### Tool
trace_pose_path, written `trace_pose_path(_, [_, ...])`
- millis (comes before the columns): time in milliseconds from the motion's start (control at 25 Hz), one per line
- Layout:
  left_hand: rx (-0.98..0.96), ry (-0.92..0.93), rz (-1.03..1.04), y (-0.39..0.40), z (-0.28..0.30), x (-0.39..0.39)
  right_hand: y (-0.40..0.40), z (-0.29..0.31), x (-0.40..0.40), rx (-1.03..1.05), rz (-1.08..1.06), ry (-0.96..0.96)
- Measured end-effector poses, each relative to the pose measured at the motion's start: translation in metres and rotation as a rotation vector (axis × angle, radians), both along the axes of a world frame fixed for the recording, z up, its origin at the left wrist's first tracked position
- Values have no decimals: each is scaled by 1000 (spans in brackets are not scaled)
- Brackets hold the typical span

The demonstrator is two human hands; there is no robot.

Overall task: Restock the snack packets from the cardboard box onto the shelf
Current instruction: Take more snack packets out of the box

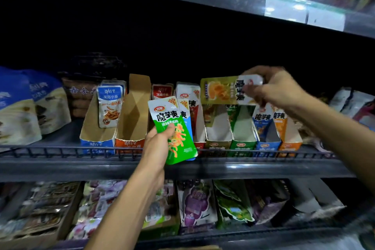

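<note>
The scene is dim overall, with the back of the middle shelf lost in near-black shadow while the packets at its front and both forearms are lit from the viewer's side. Small white glare spots sit on the glossy edge of the upper shelf, and a fainter one on the middle shelf's front lip. The wide lens bends the shelf lines toward the edges, where the goods smear into blur, and the right hand is slightly motion-blurred.

Shop aisle, snack section. Tiered metal shelf with wire front rail just below left hand; row of cardboard display trays behind both hands; price label strip above right hand.
</note>
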State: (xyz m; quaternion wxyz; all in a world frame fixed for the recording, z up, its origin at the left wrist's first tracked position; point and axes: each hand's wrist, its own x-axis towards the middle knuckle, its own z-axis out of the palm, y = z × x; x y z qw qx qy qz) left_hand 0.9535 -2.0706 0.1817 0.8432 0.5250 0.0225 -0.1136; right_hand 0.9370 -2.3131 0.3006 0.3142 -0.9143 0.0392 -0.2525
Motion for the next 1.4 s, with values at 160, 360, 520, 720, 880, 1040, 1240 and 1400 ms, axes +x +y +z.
trace_pose_path(160, [63,-53,-19,-3,0,6,-23,31,28,-381,18,41])
trace_pose_path(360, [20,-4,-10,-8,-1,12,13,13,60,-646,-22,56])
trace_pose_path(520, [8,5,-32,-8,-4,16,31,-18,85,-859,5,90])
trace_pose_path(720, [5,-23,-77,-3,-3,19,26,-53,103,-873,-141,0])
trace_pose_path(880, [-2,-63,-69,-1,-3,20,33,-60,91,-731,-251,-144])
trace_pose_path(1040, [34,-147,-85,-7,-2,13,68,-66,48,324,199,-6])
trace_pose_path(1240, [48,-213,-96,-14,-3,-2,74,-61,9,546,349,192])
trace_pose_path(1400, [48,-177,-113,-18,-5,-6,52,-62,-5,480,235,285])
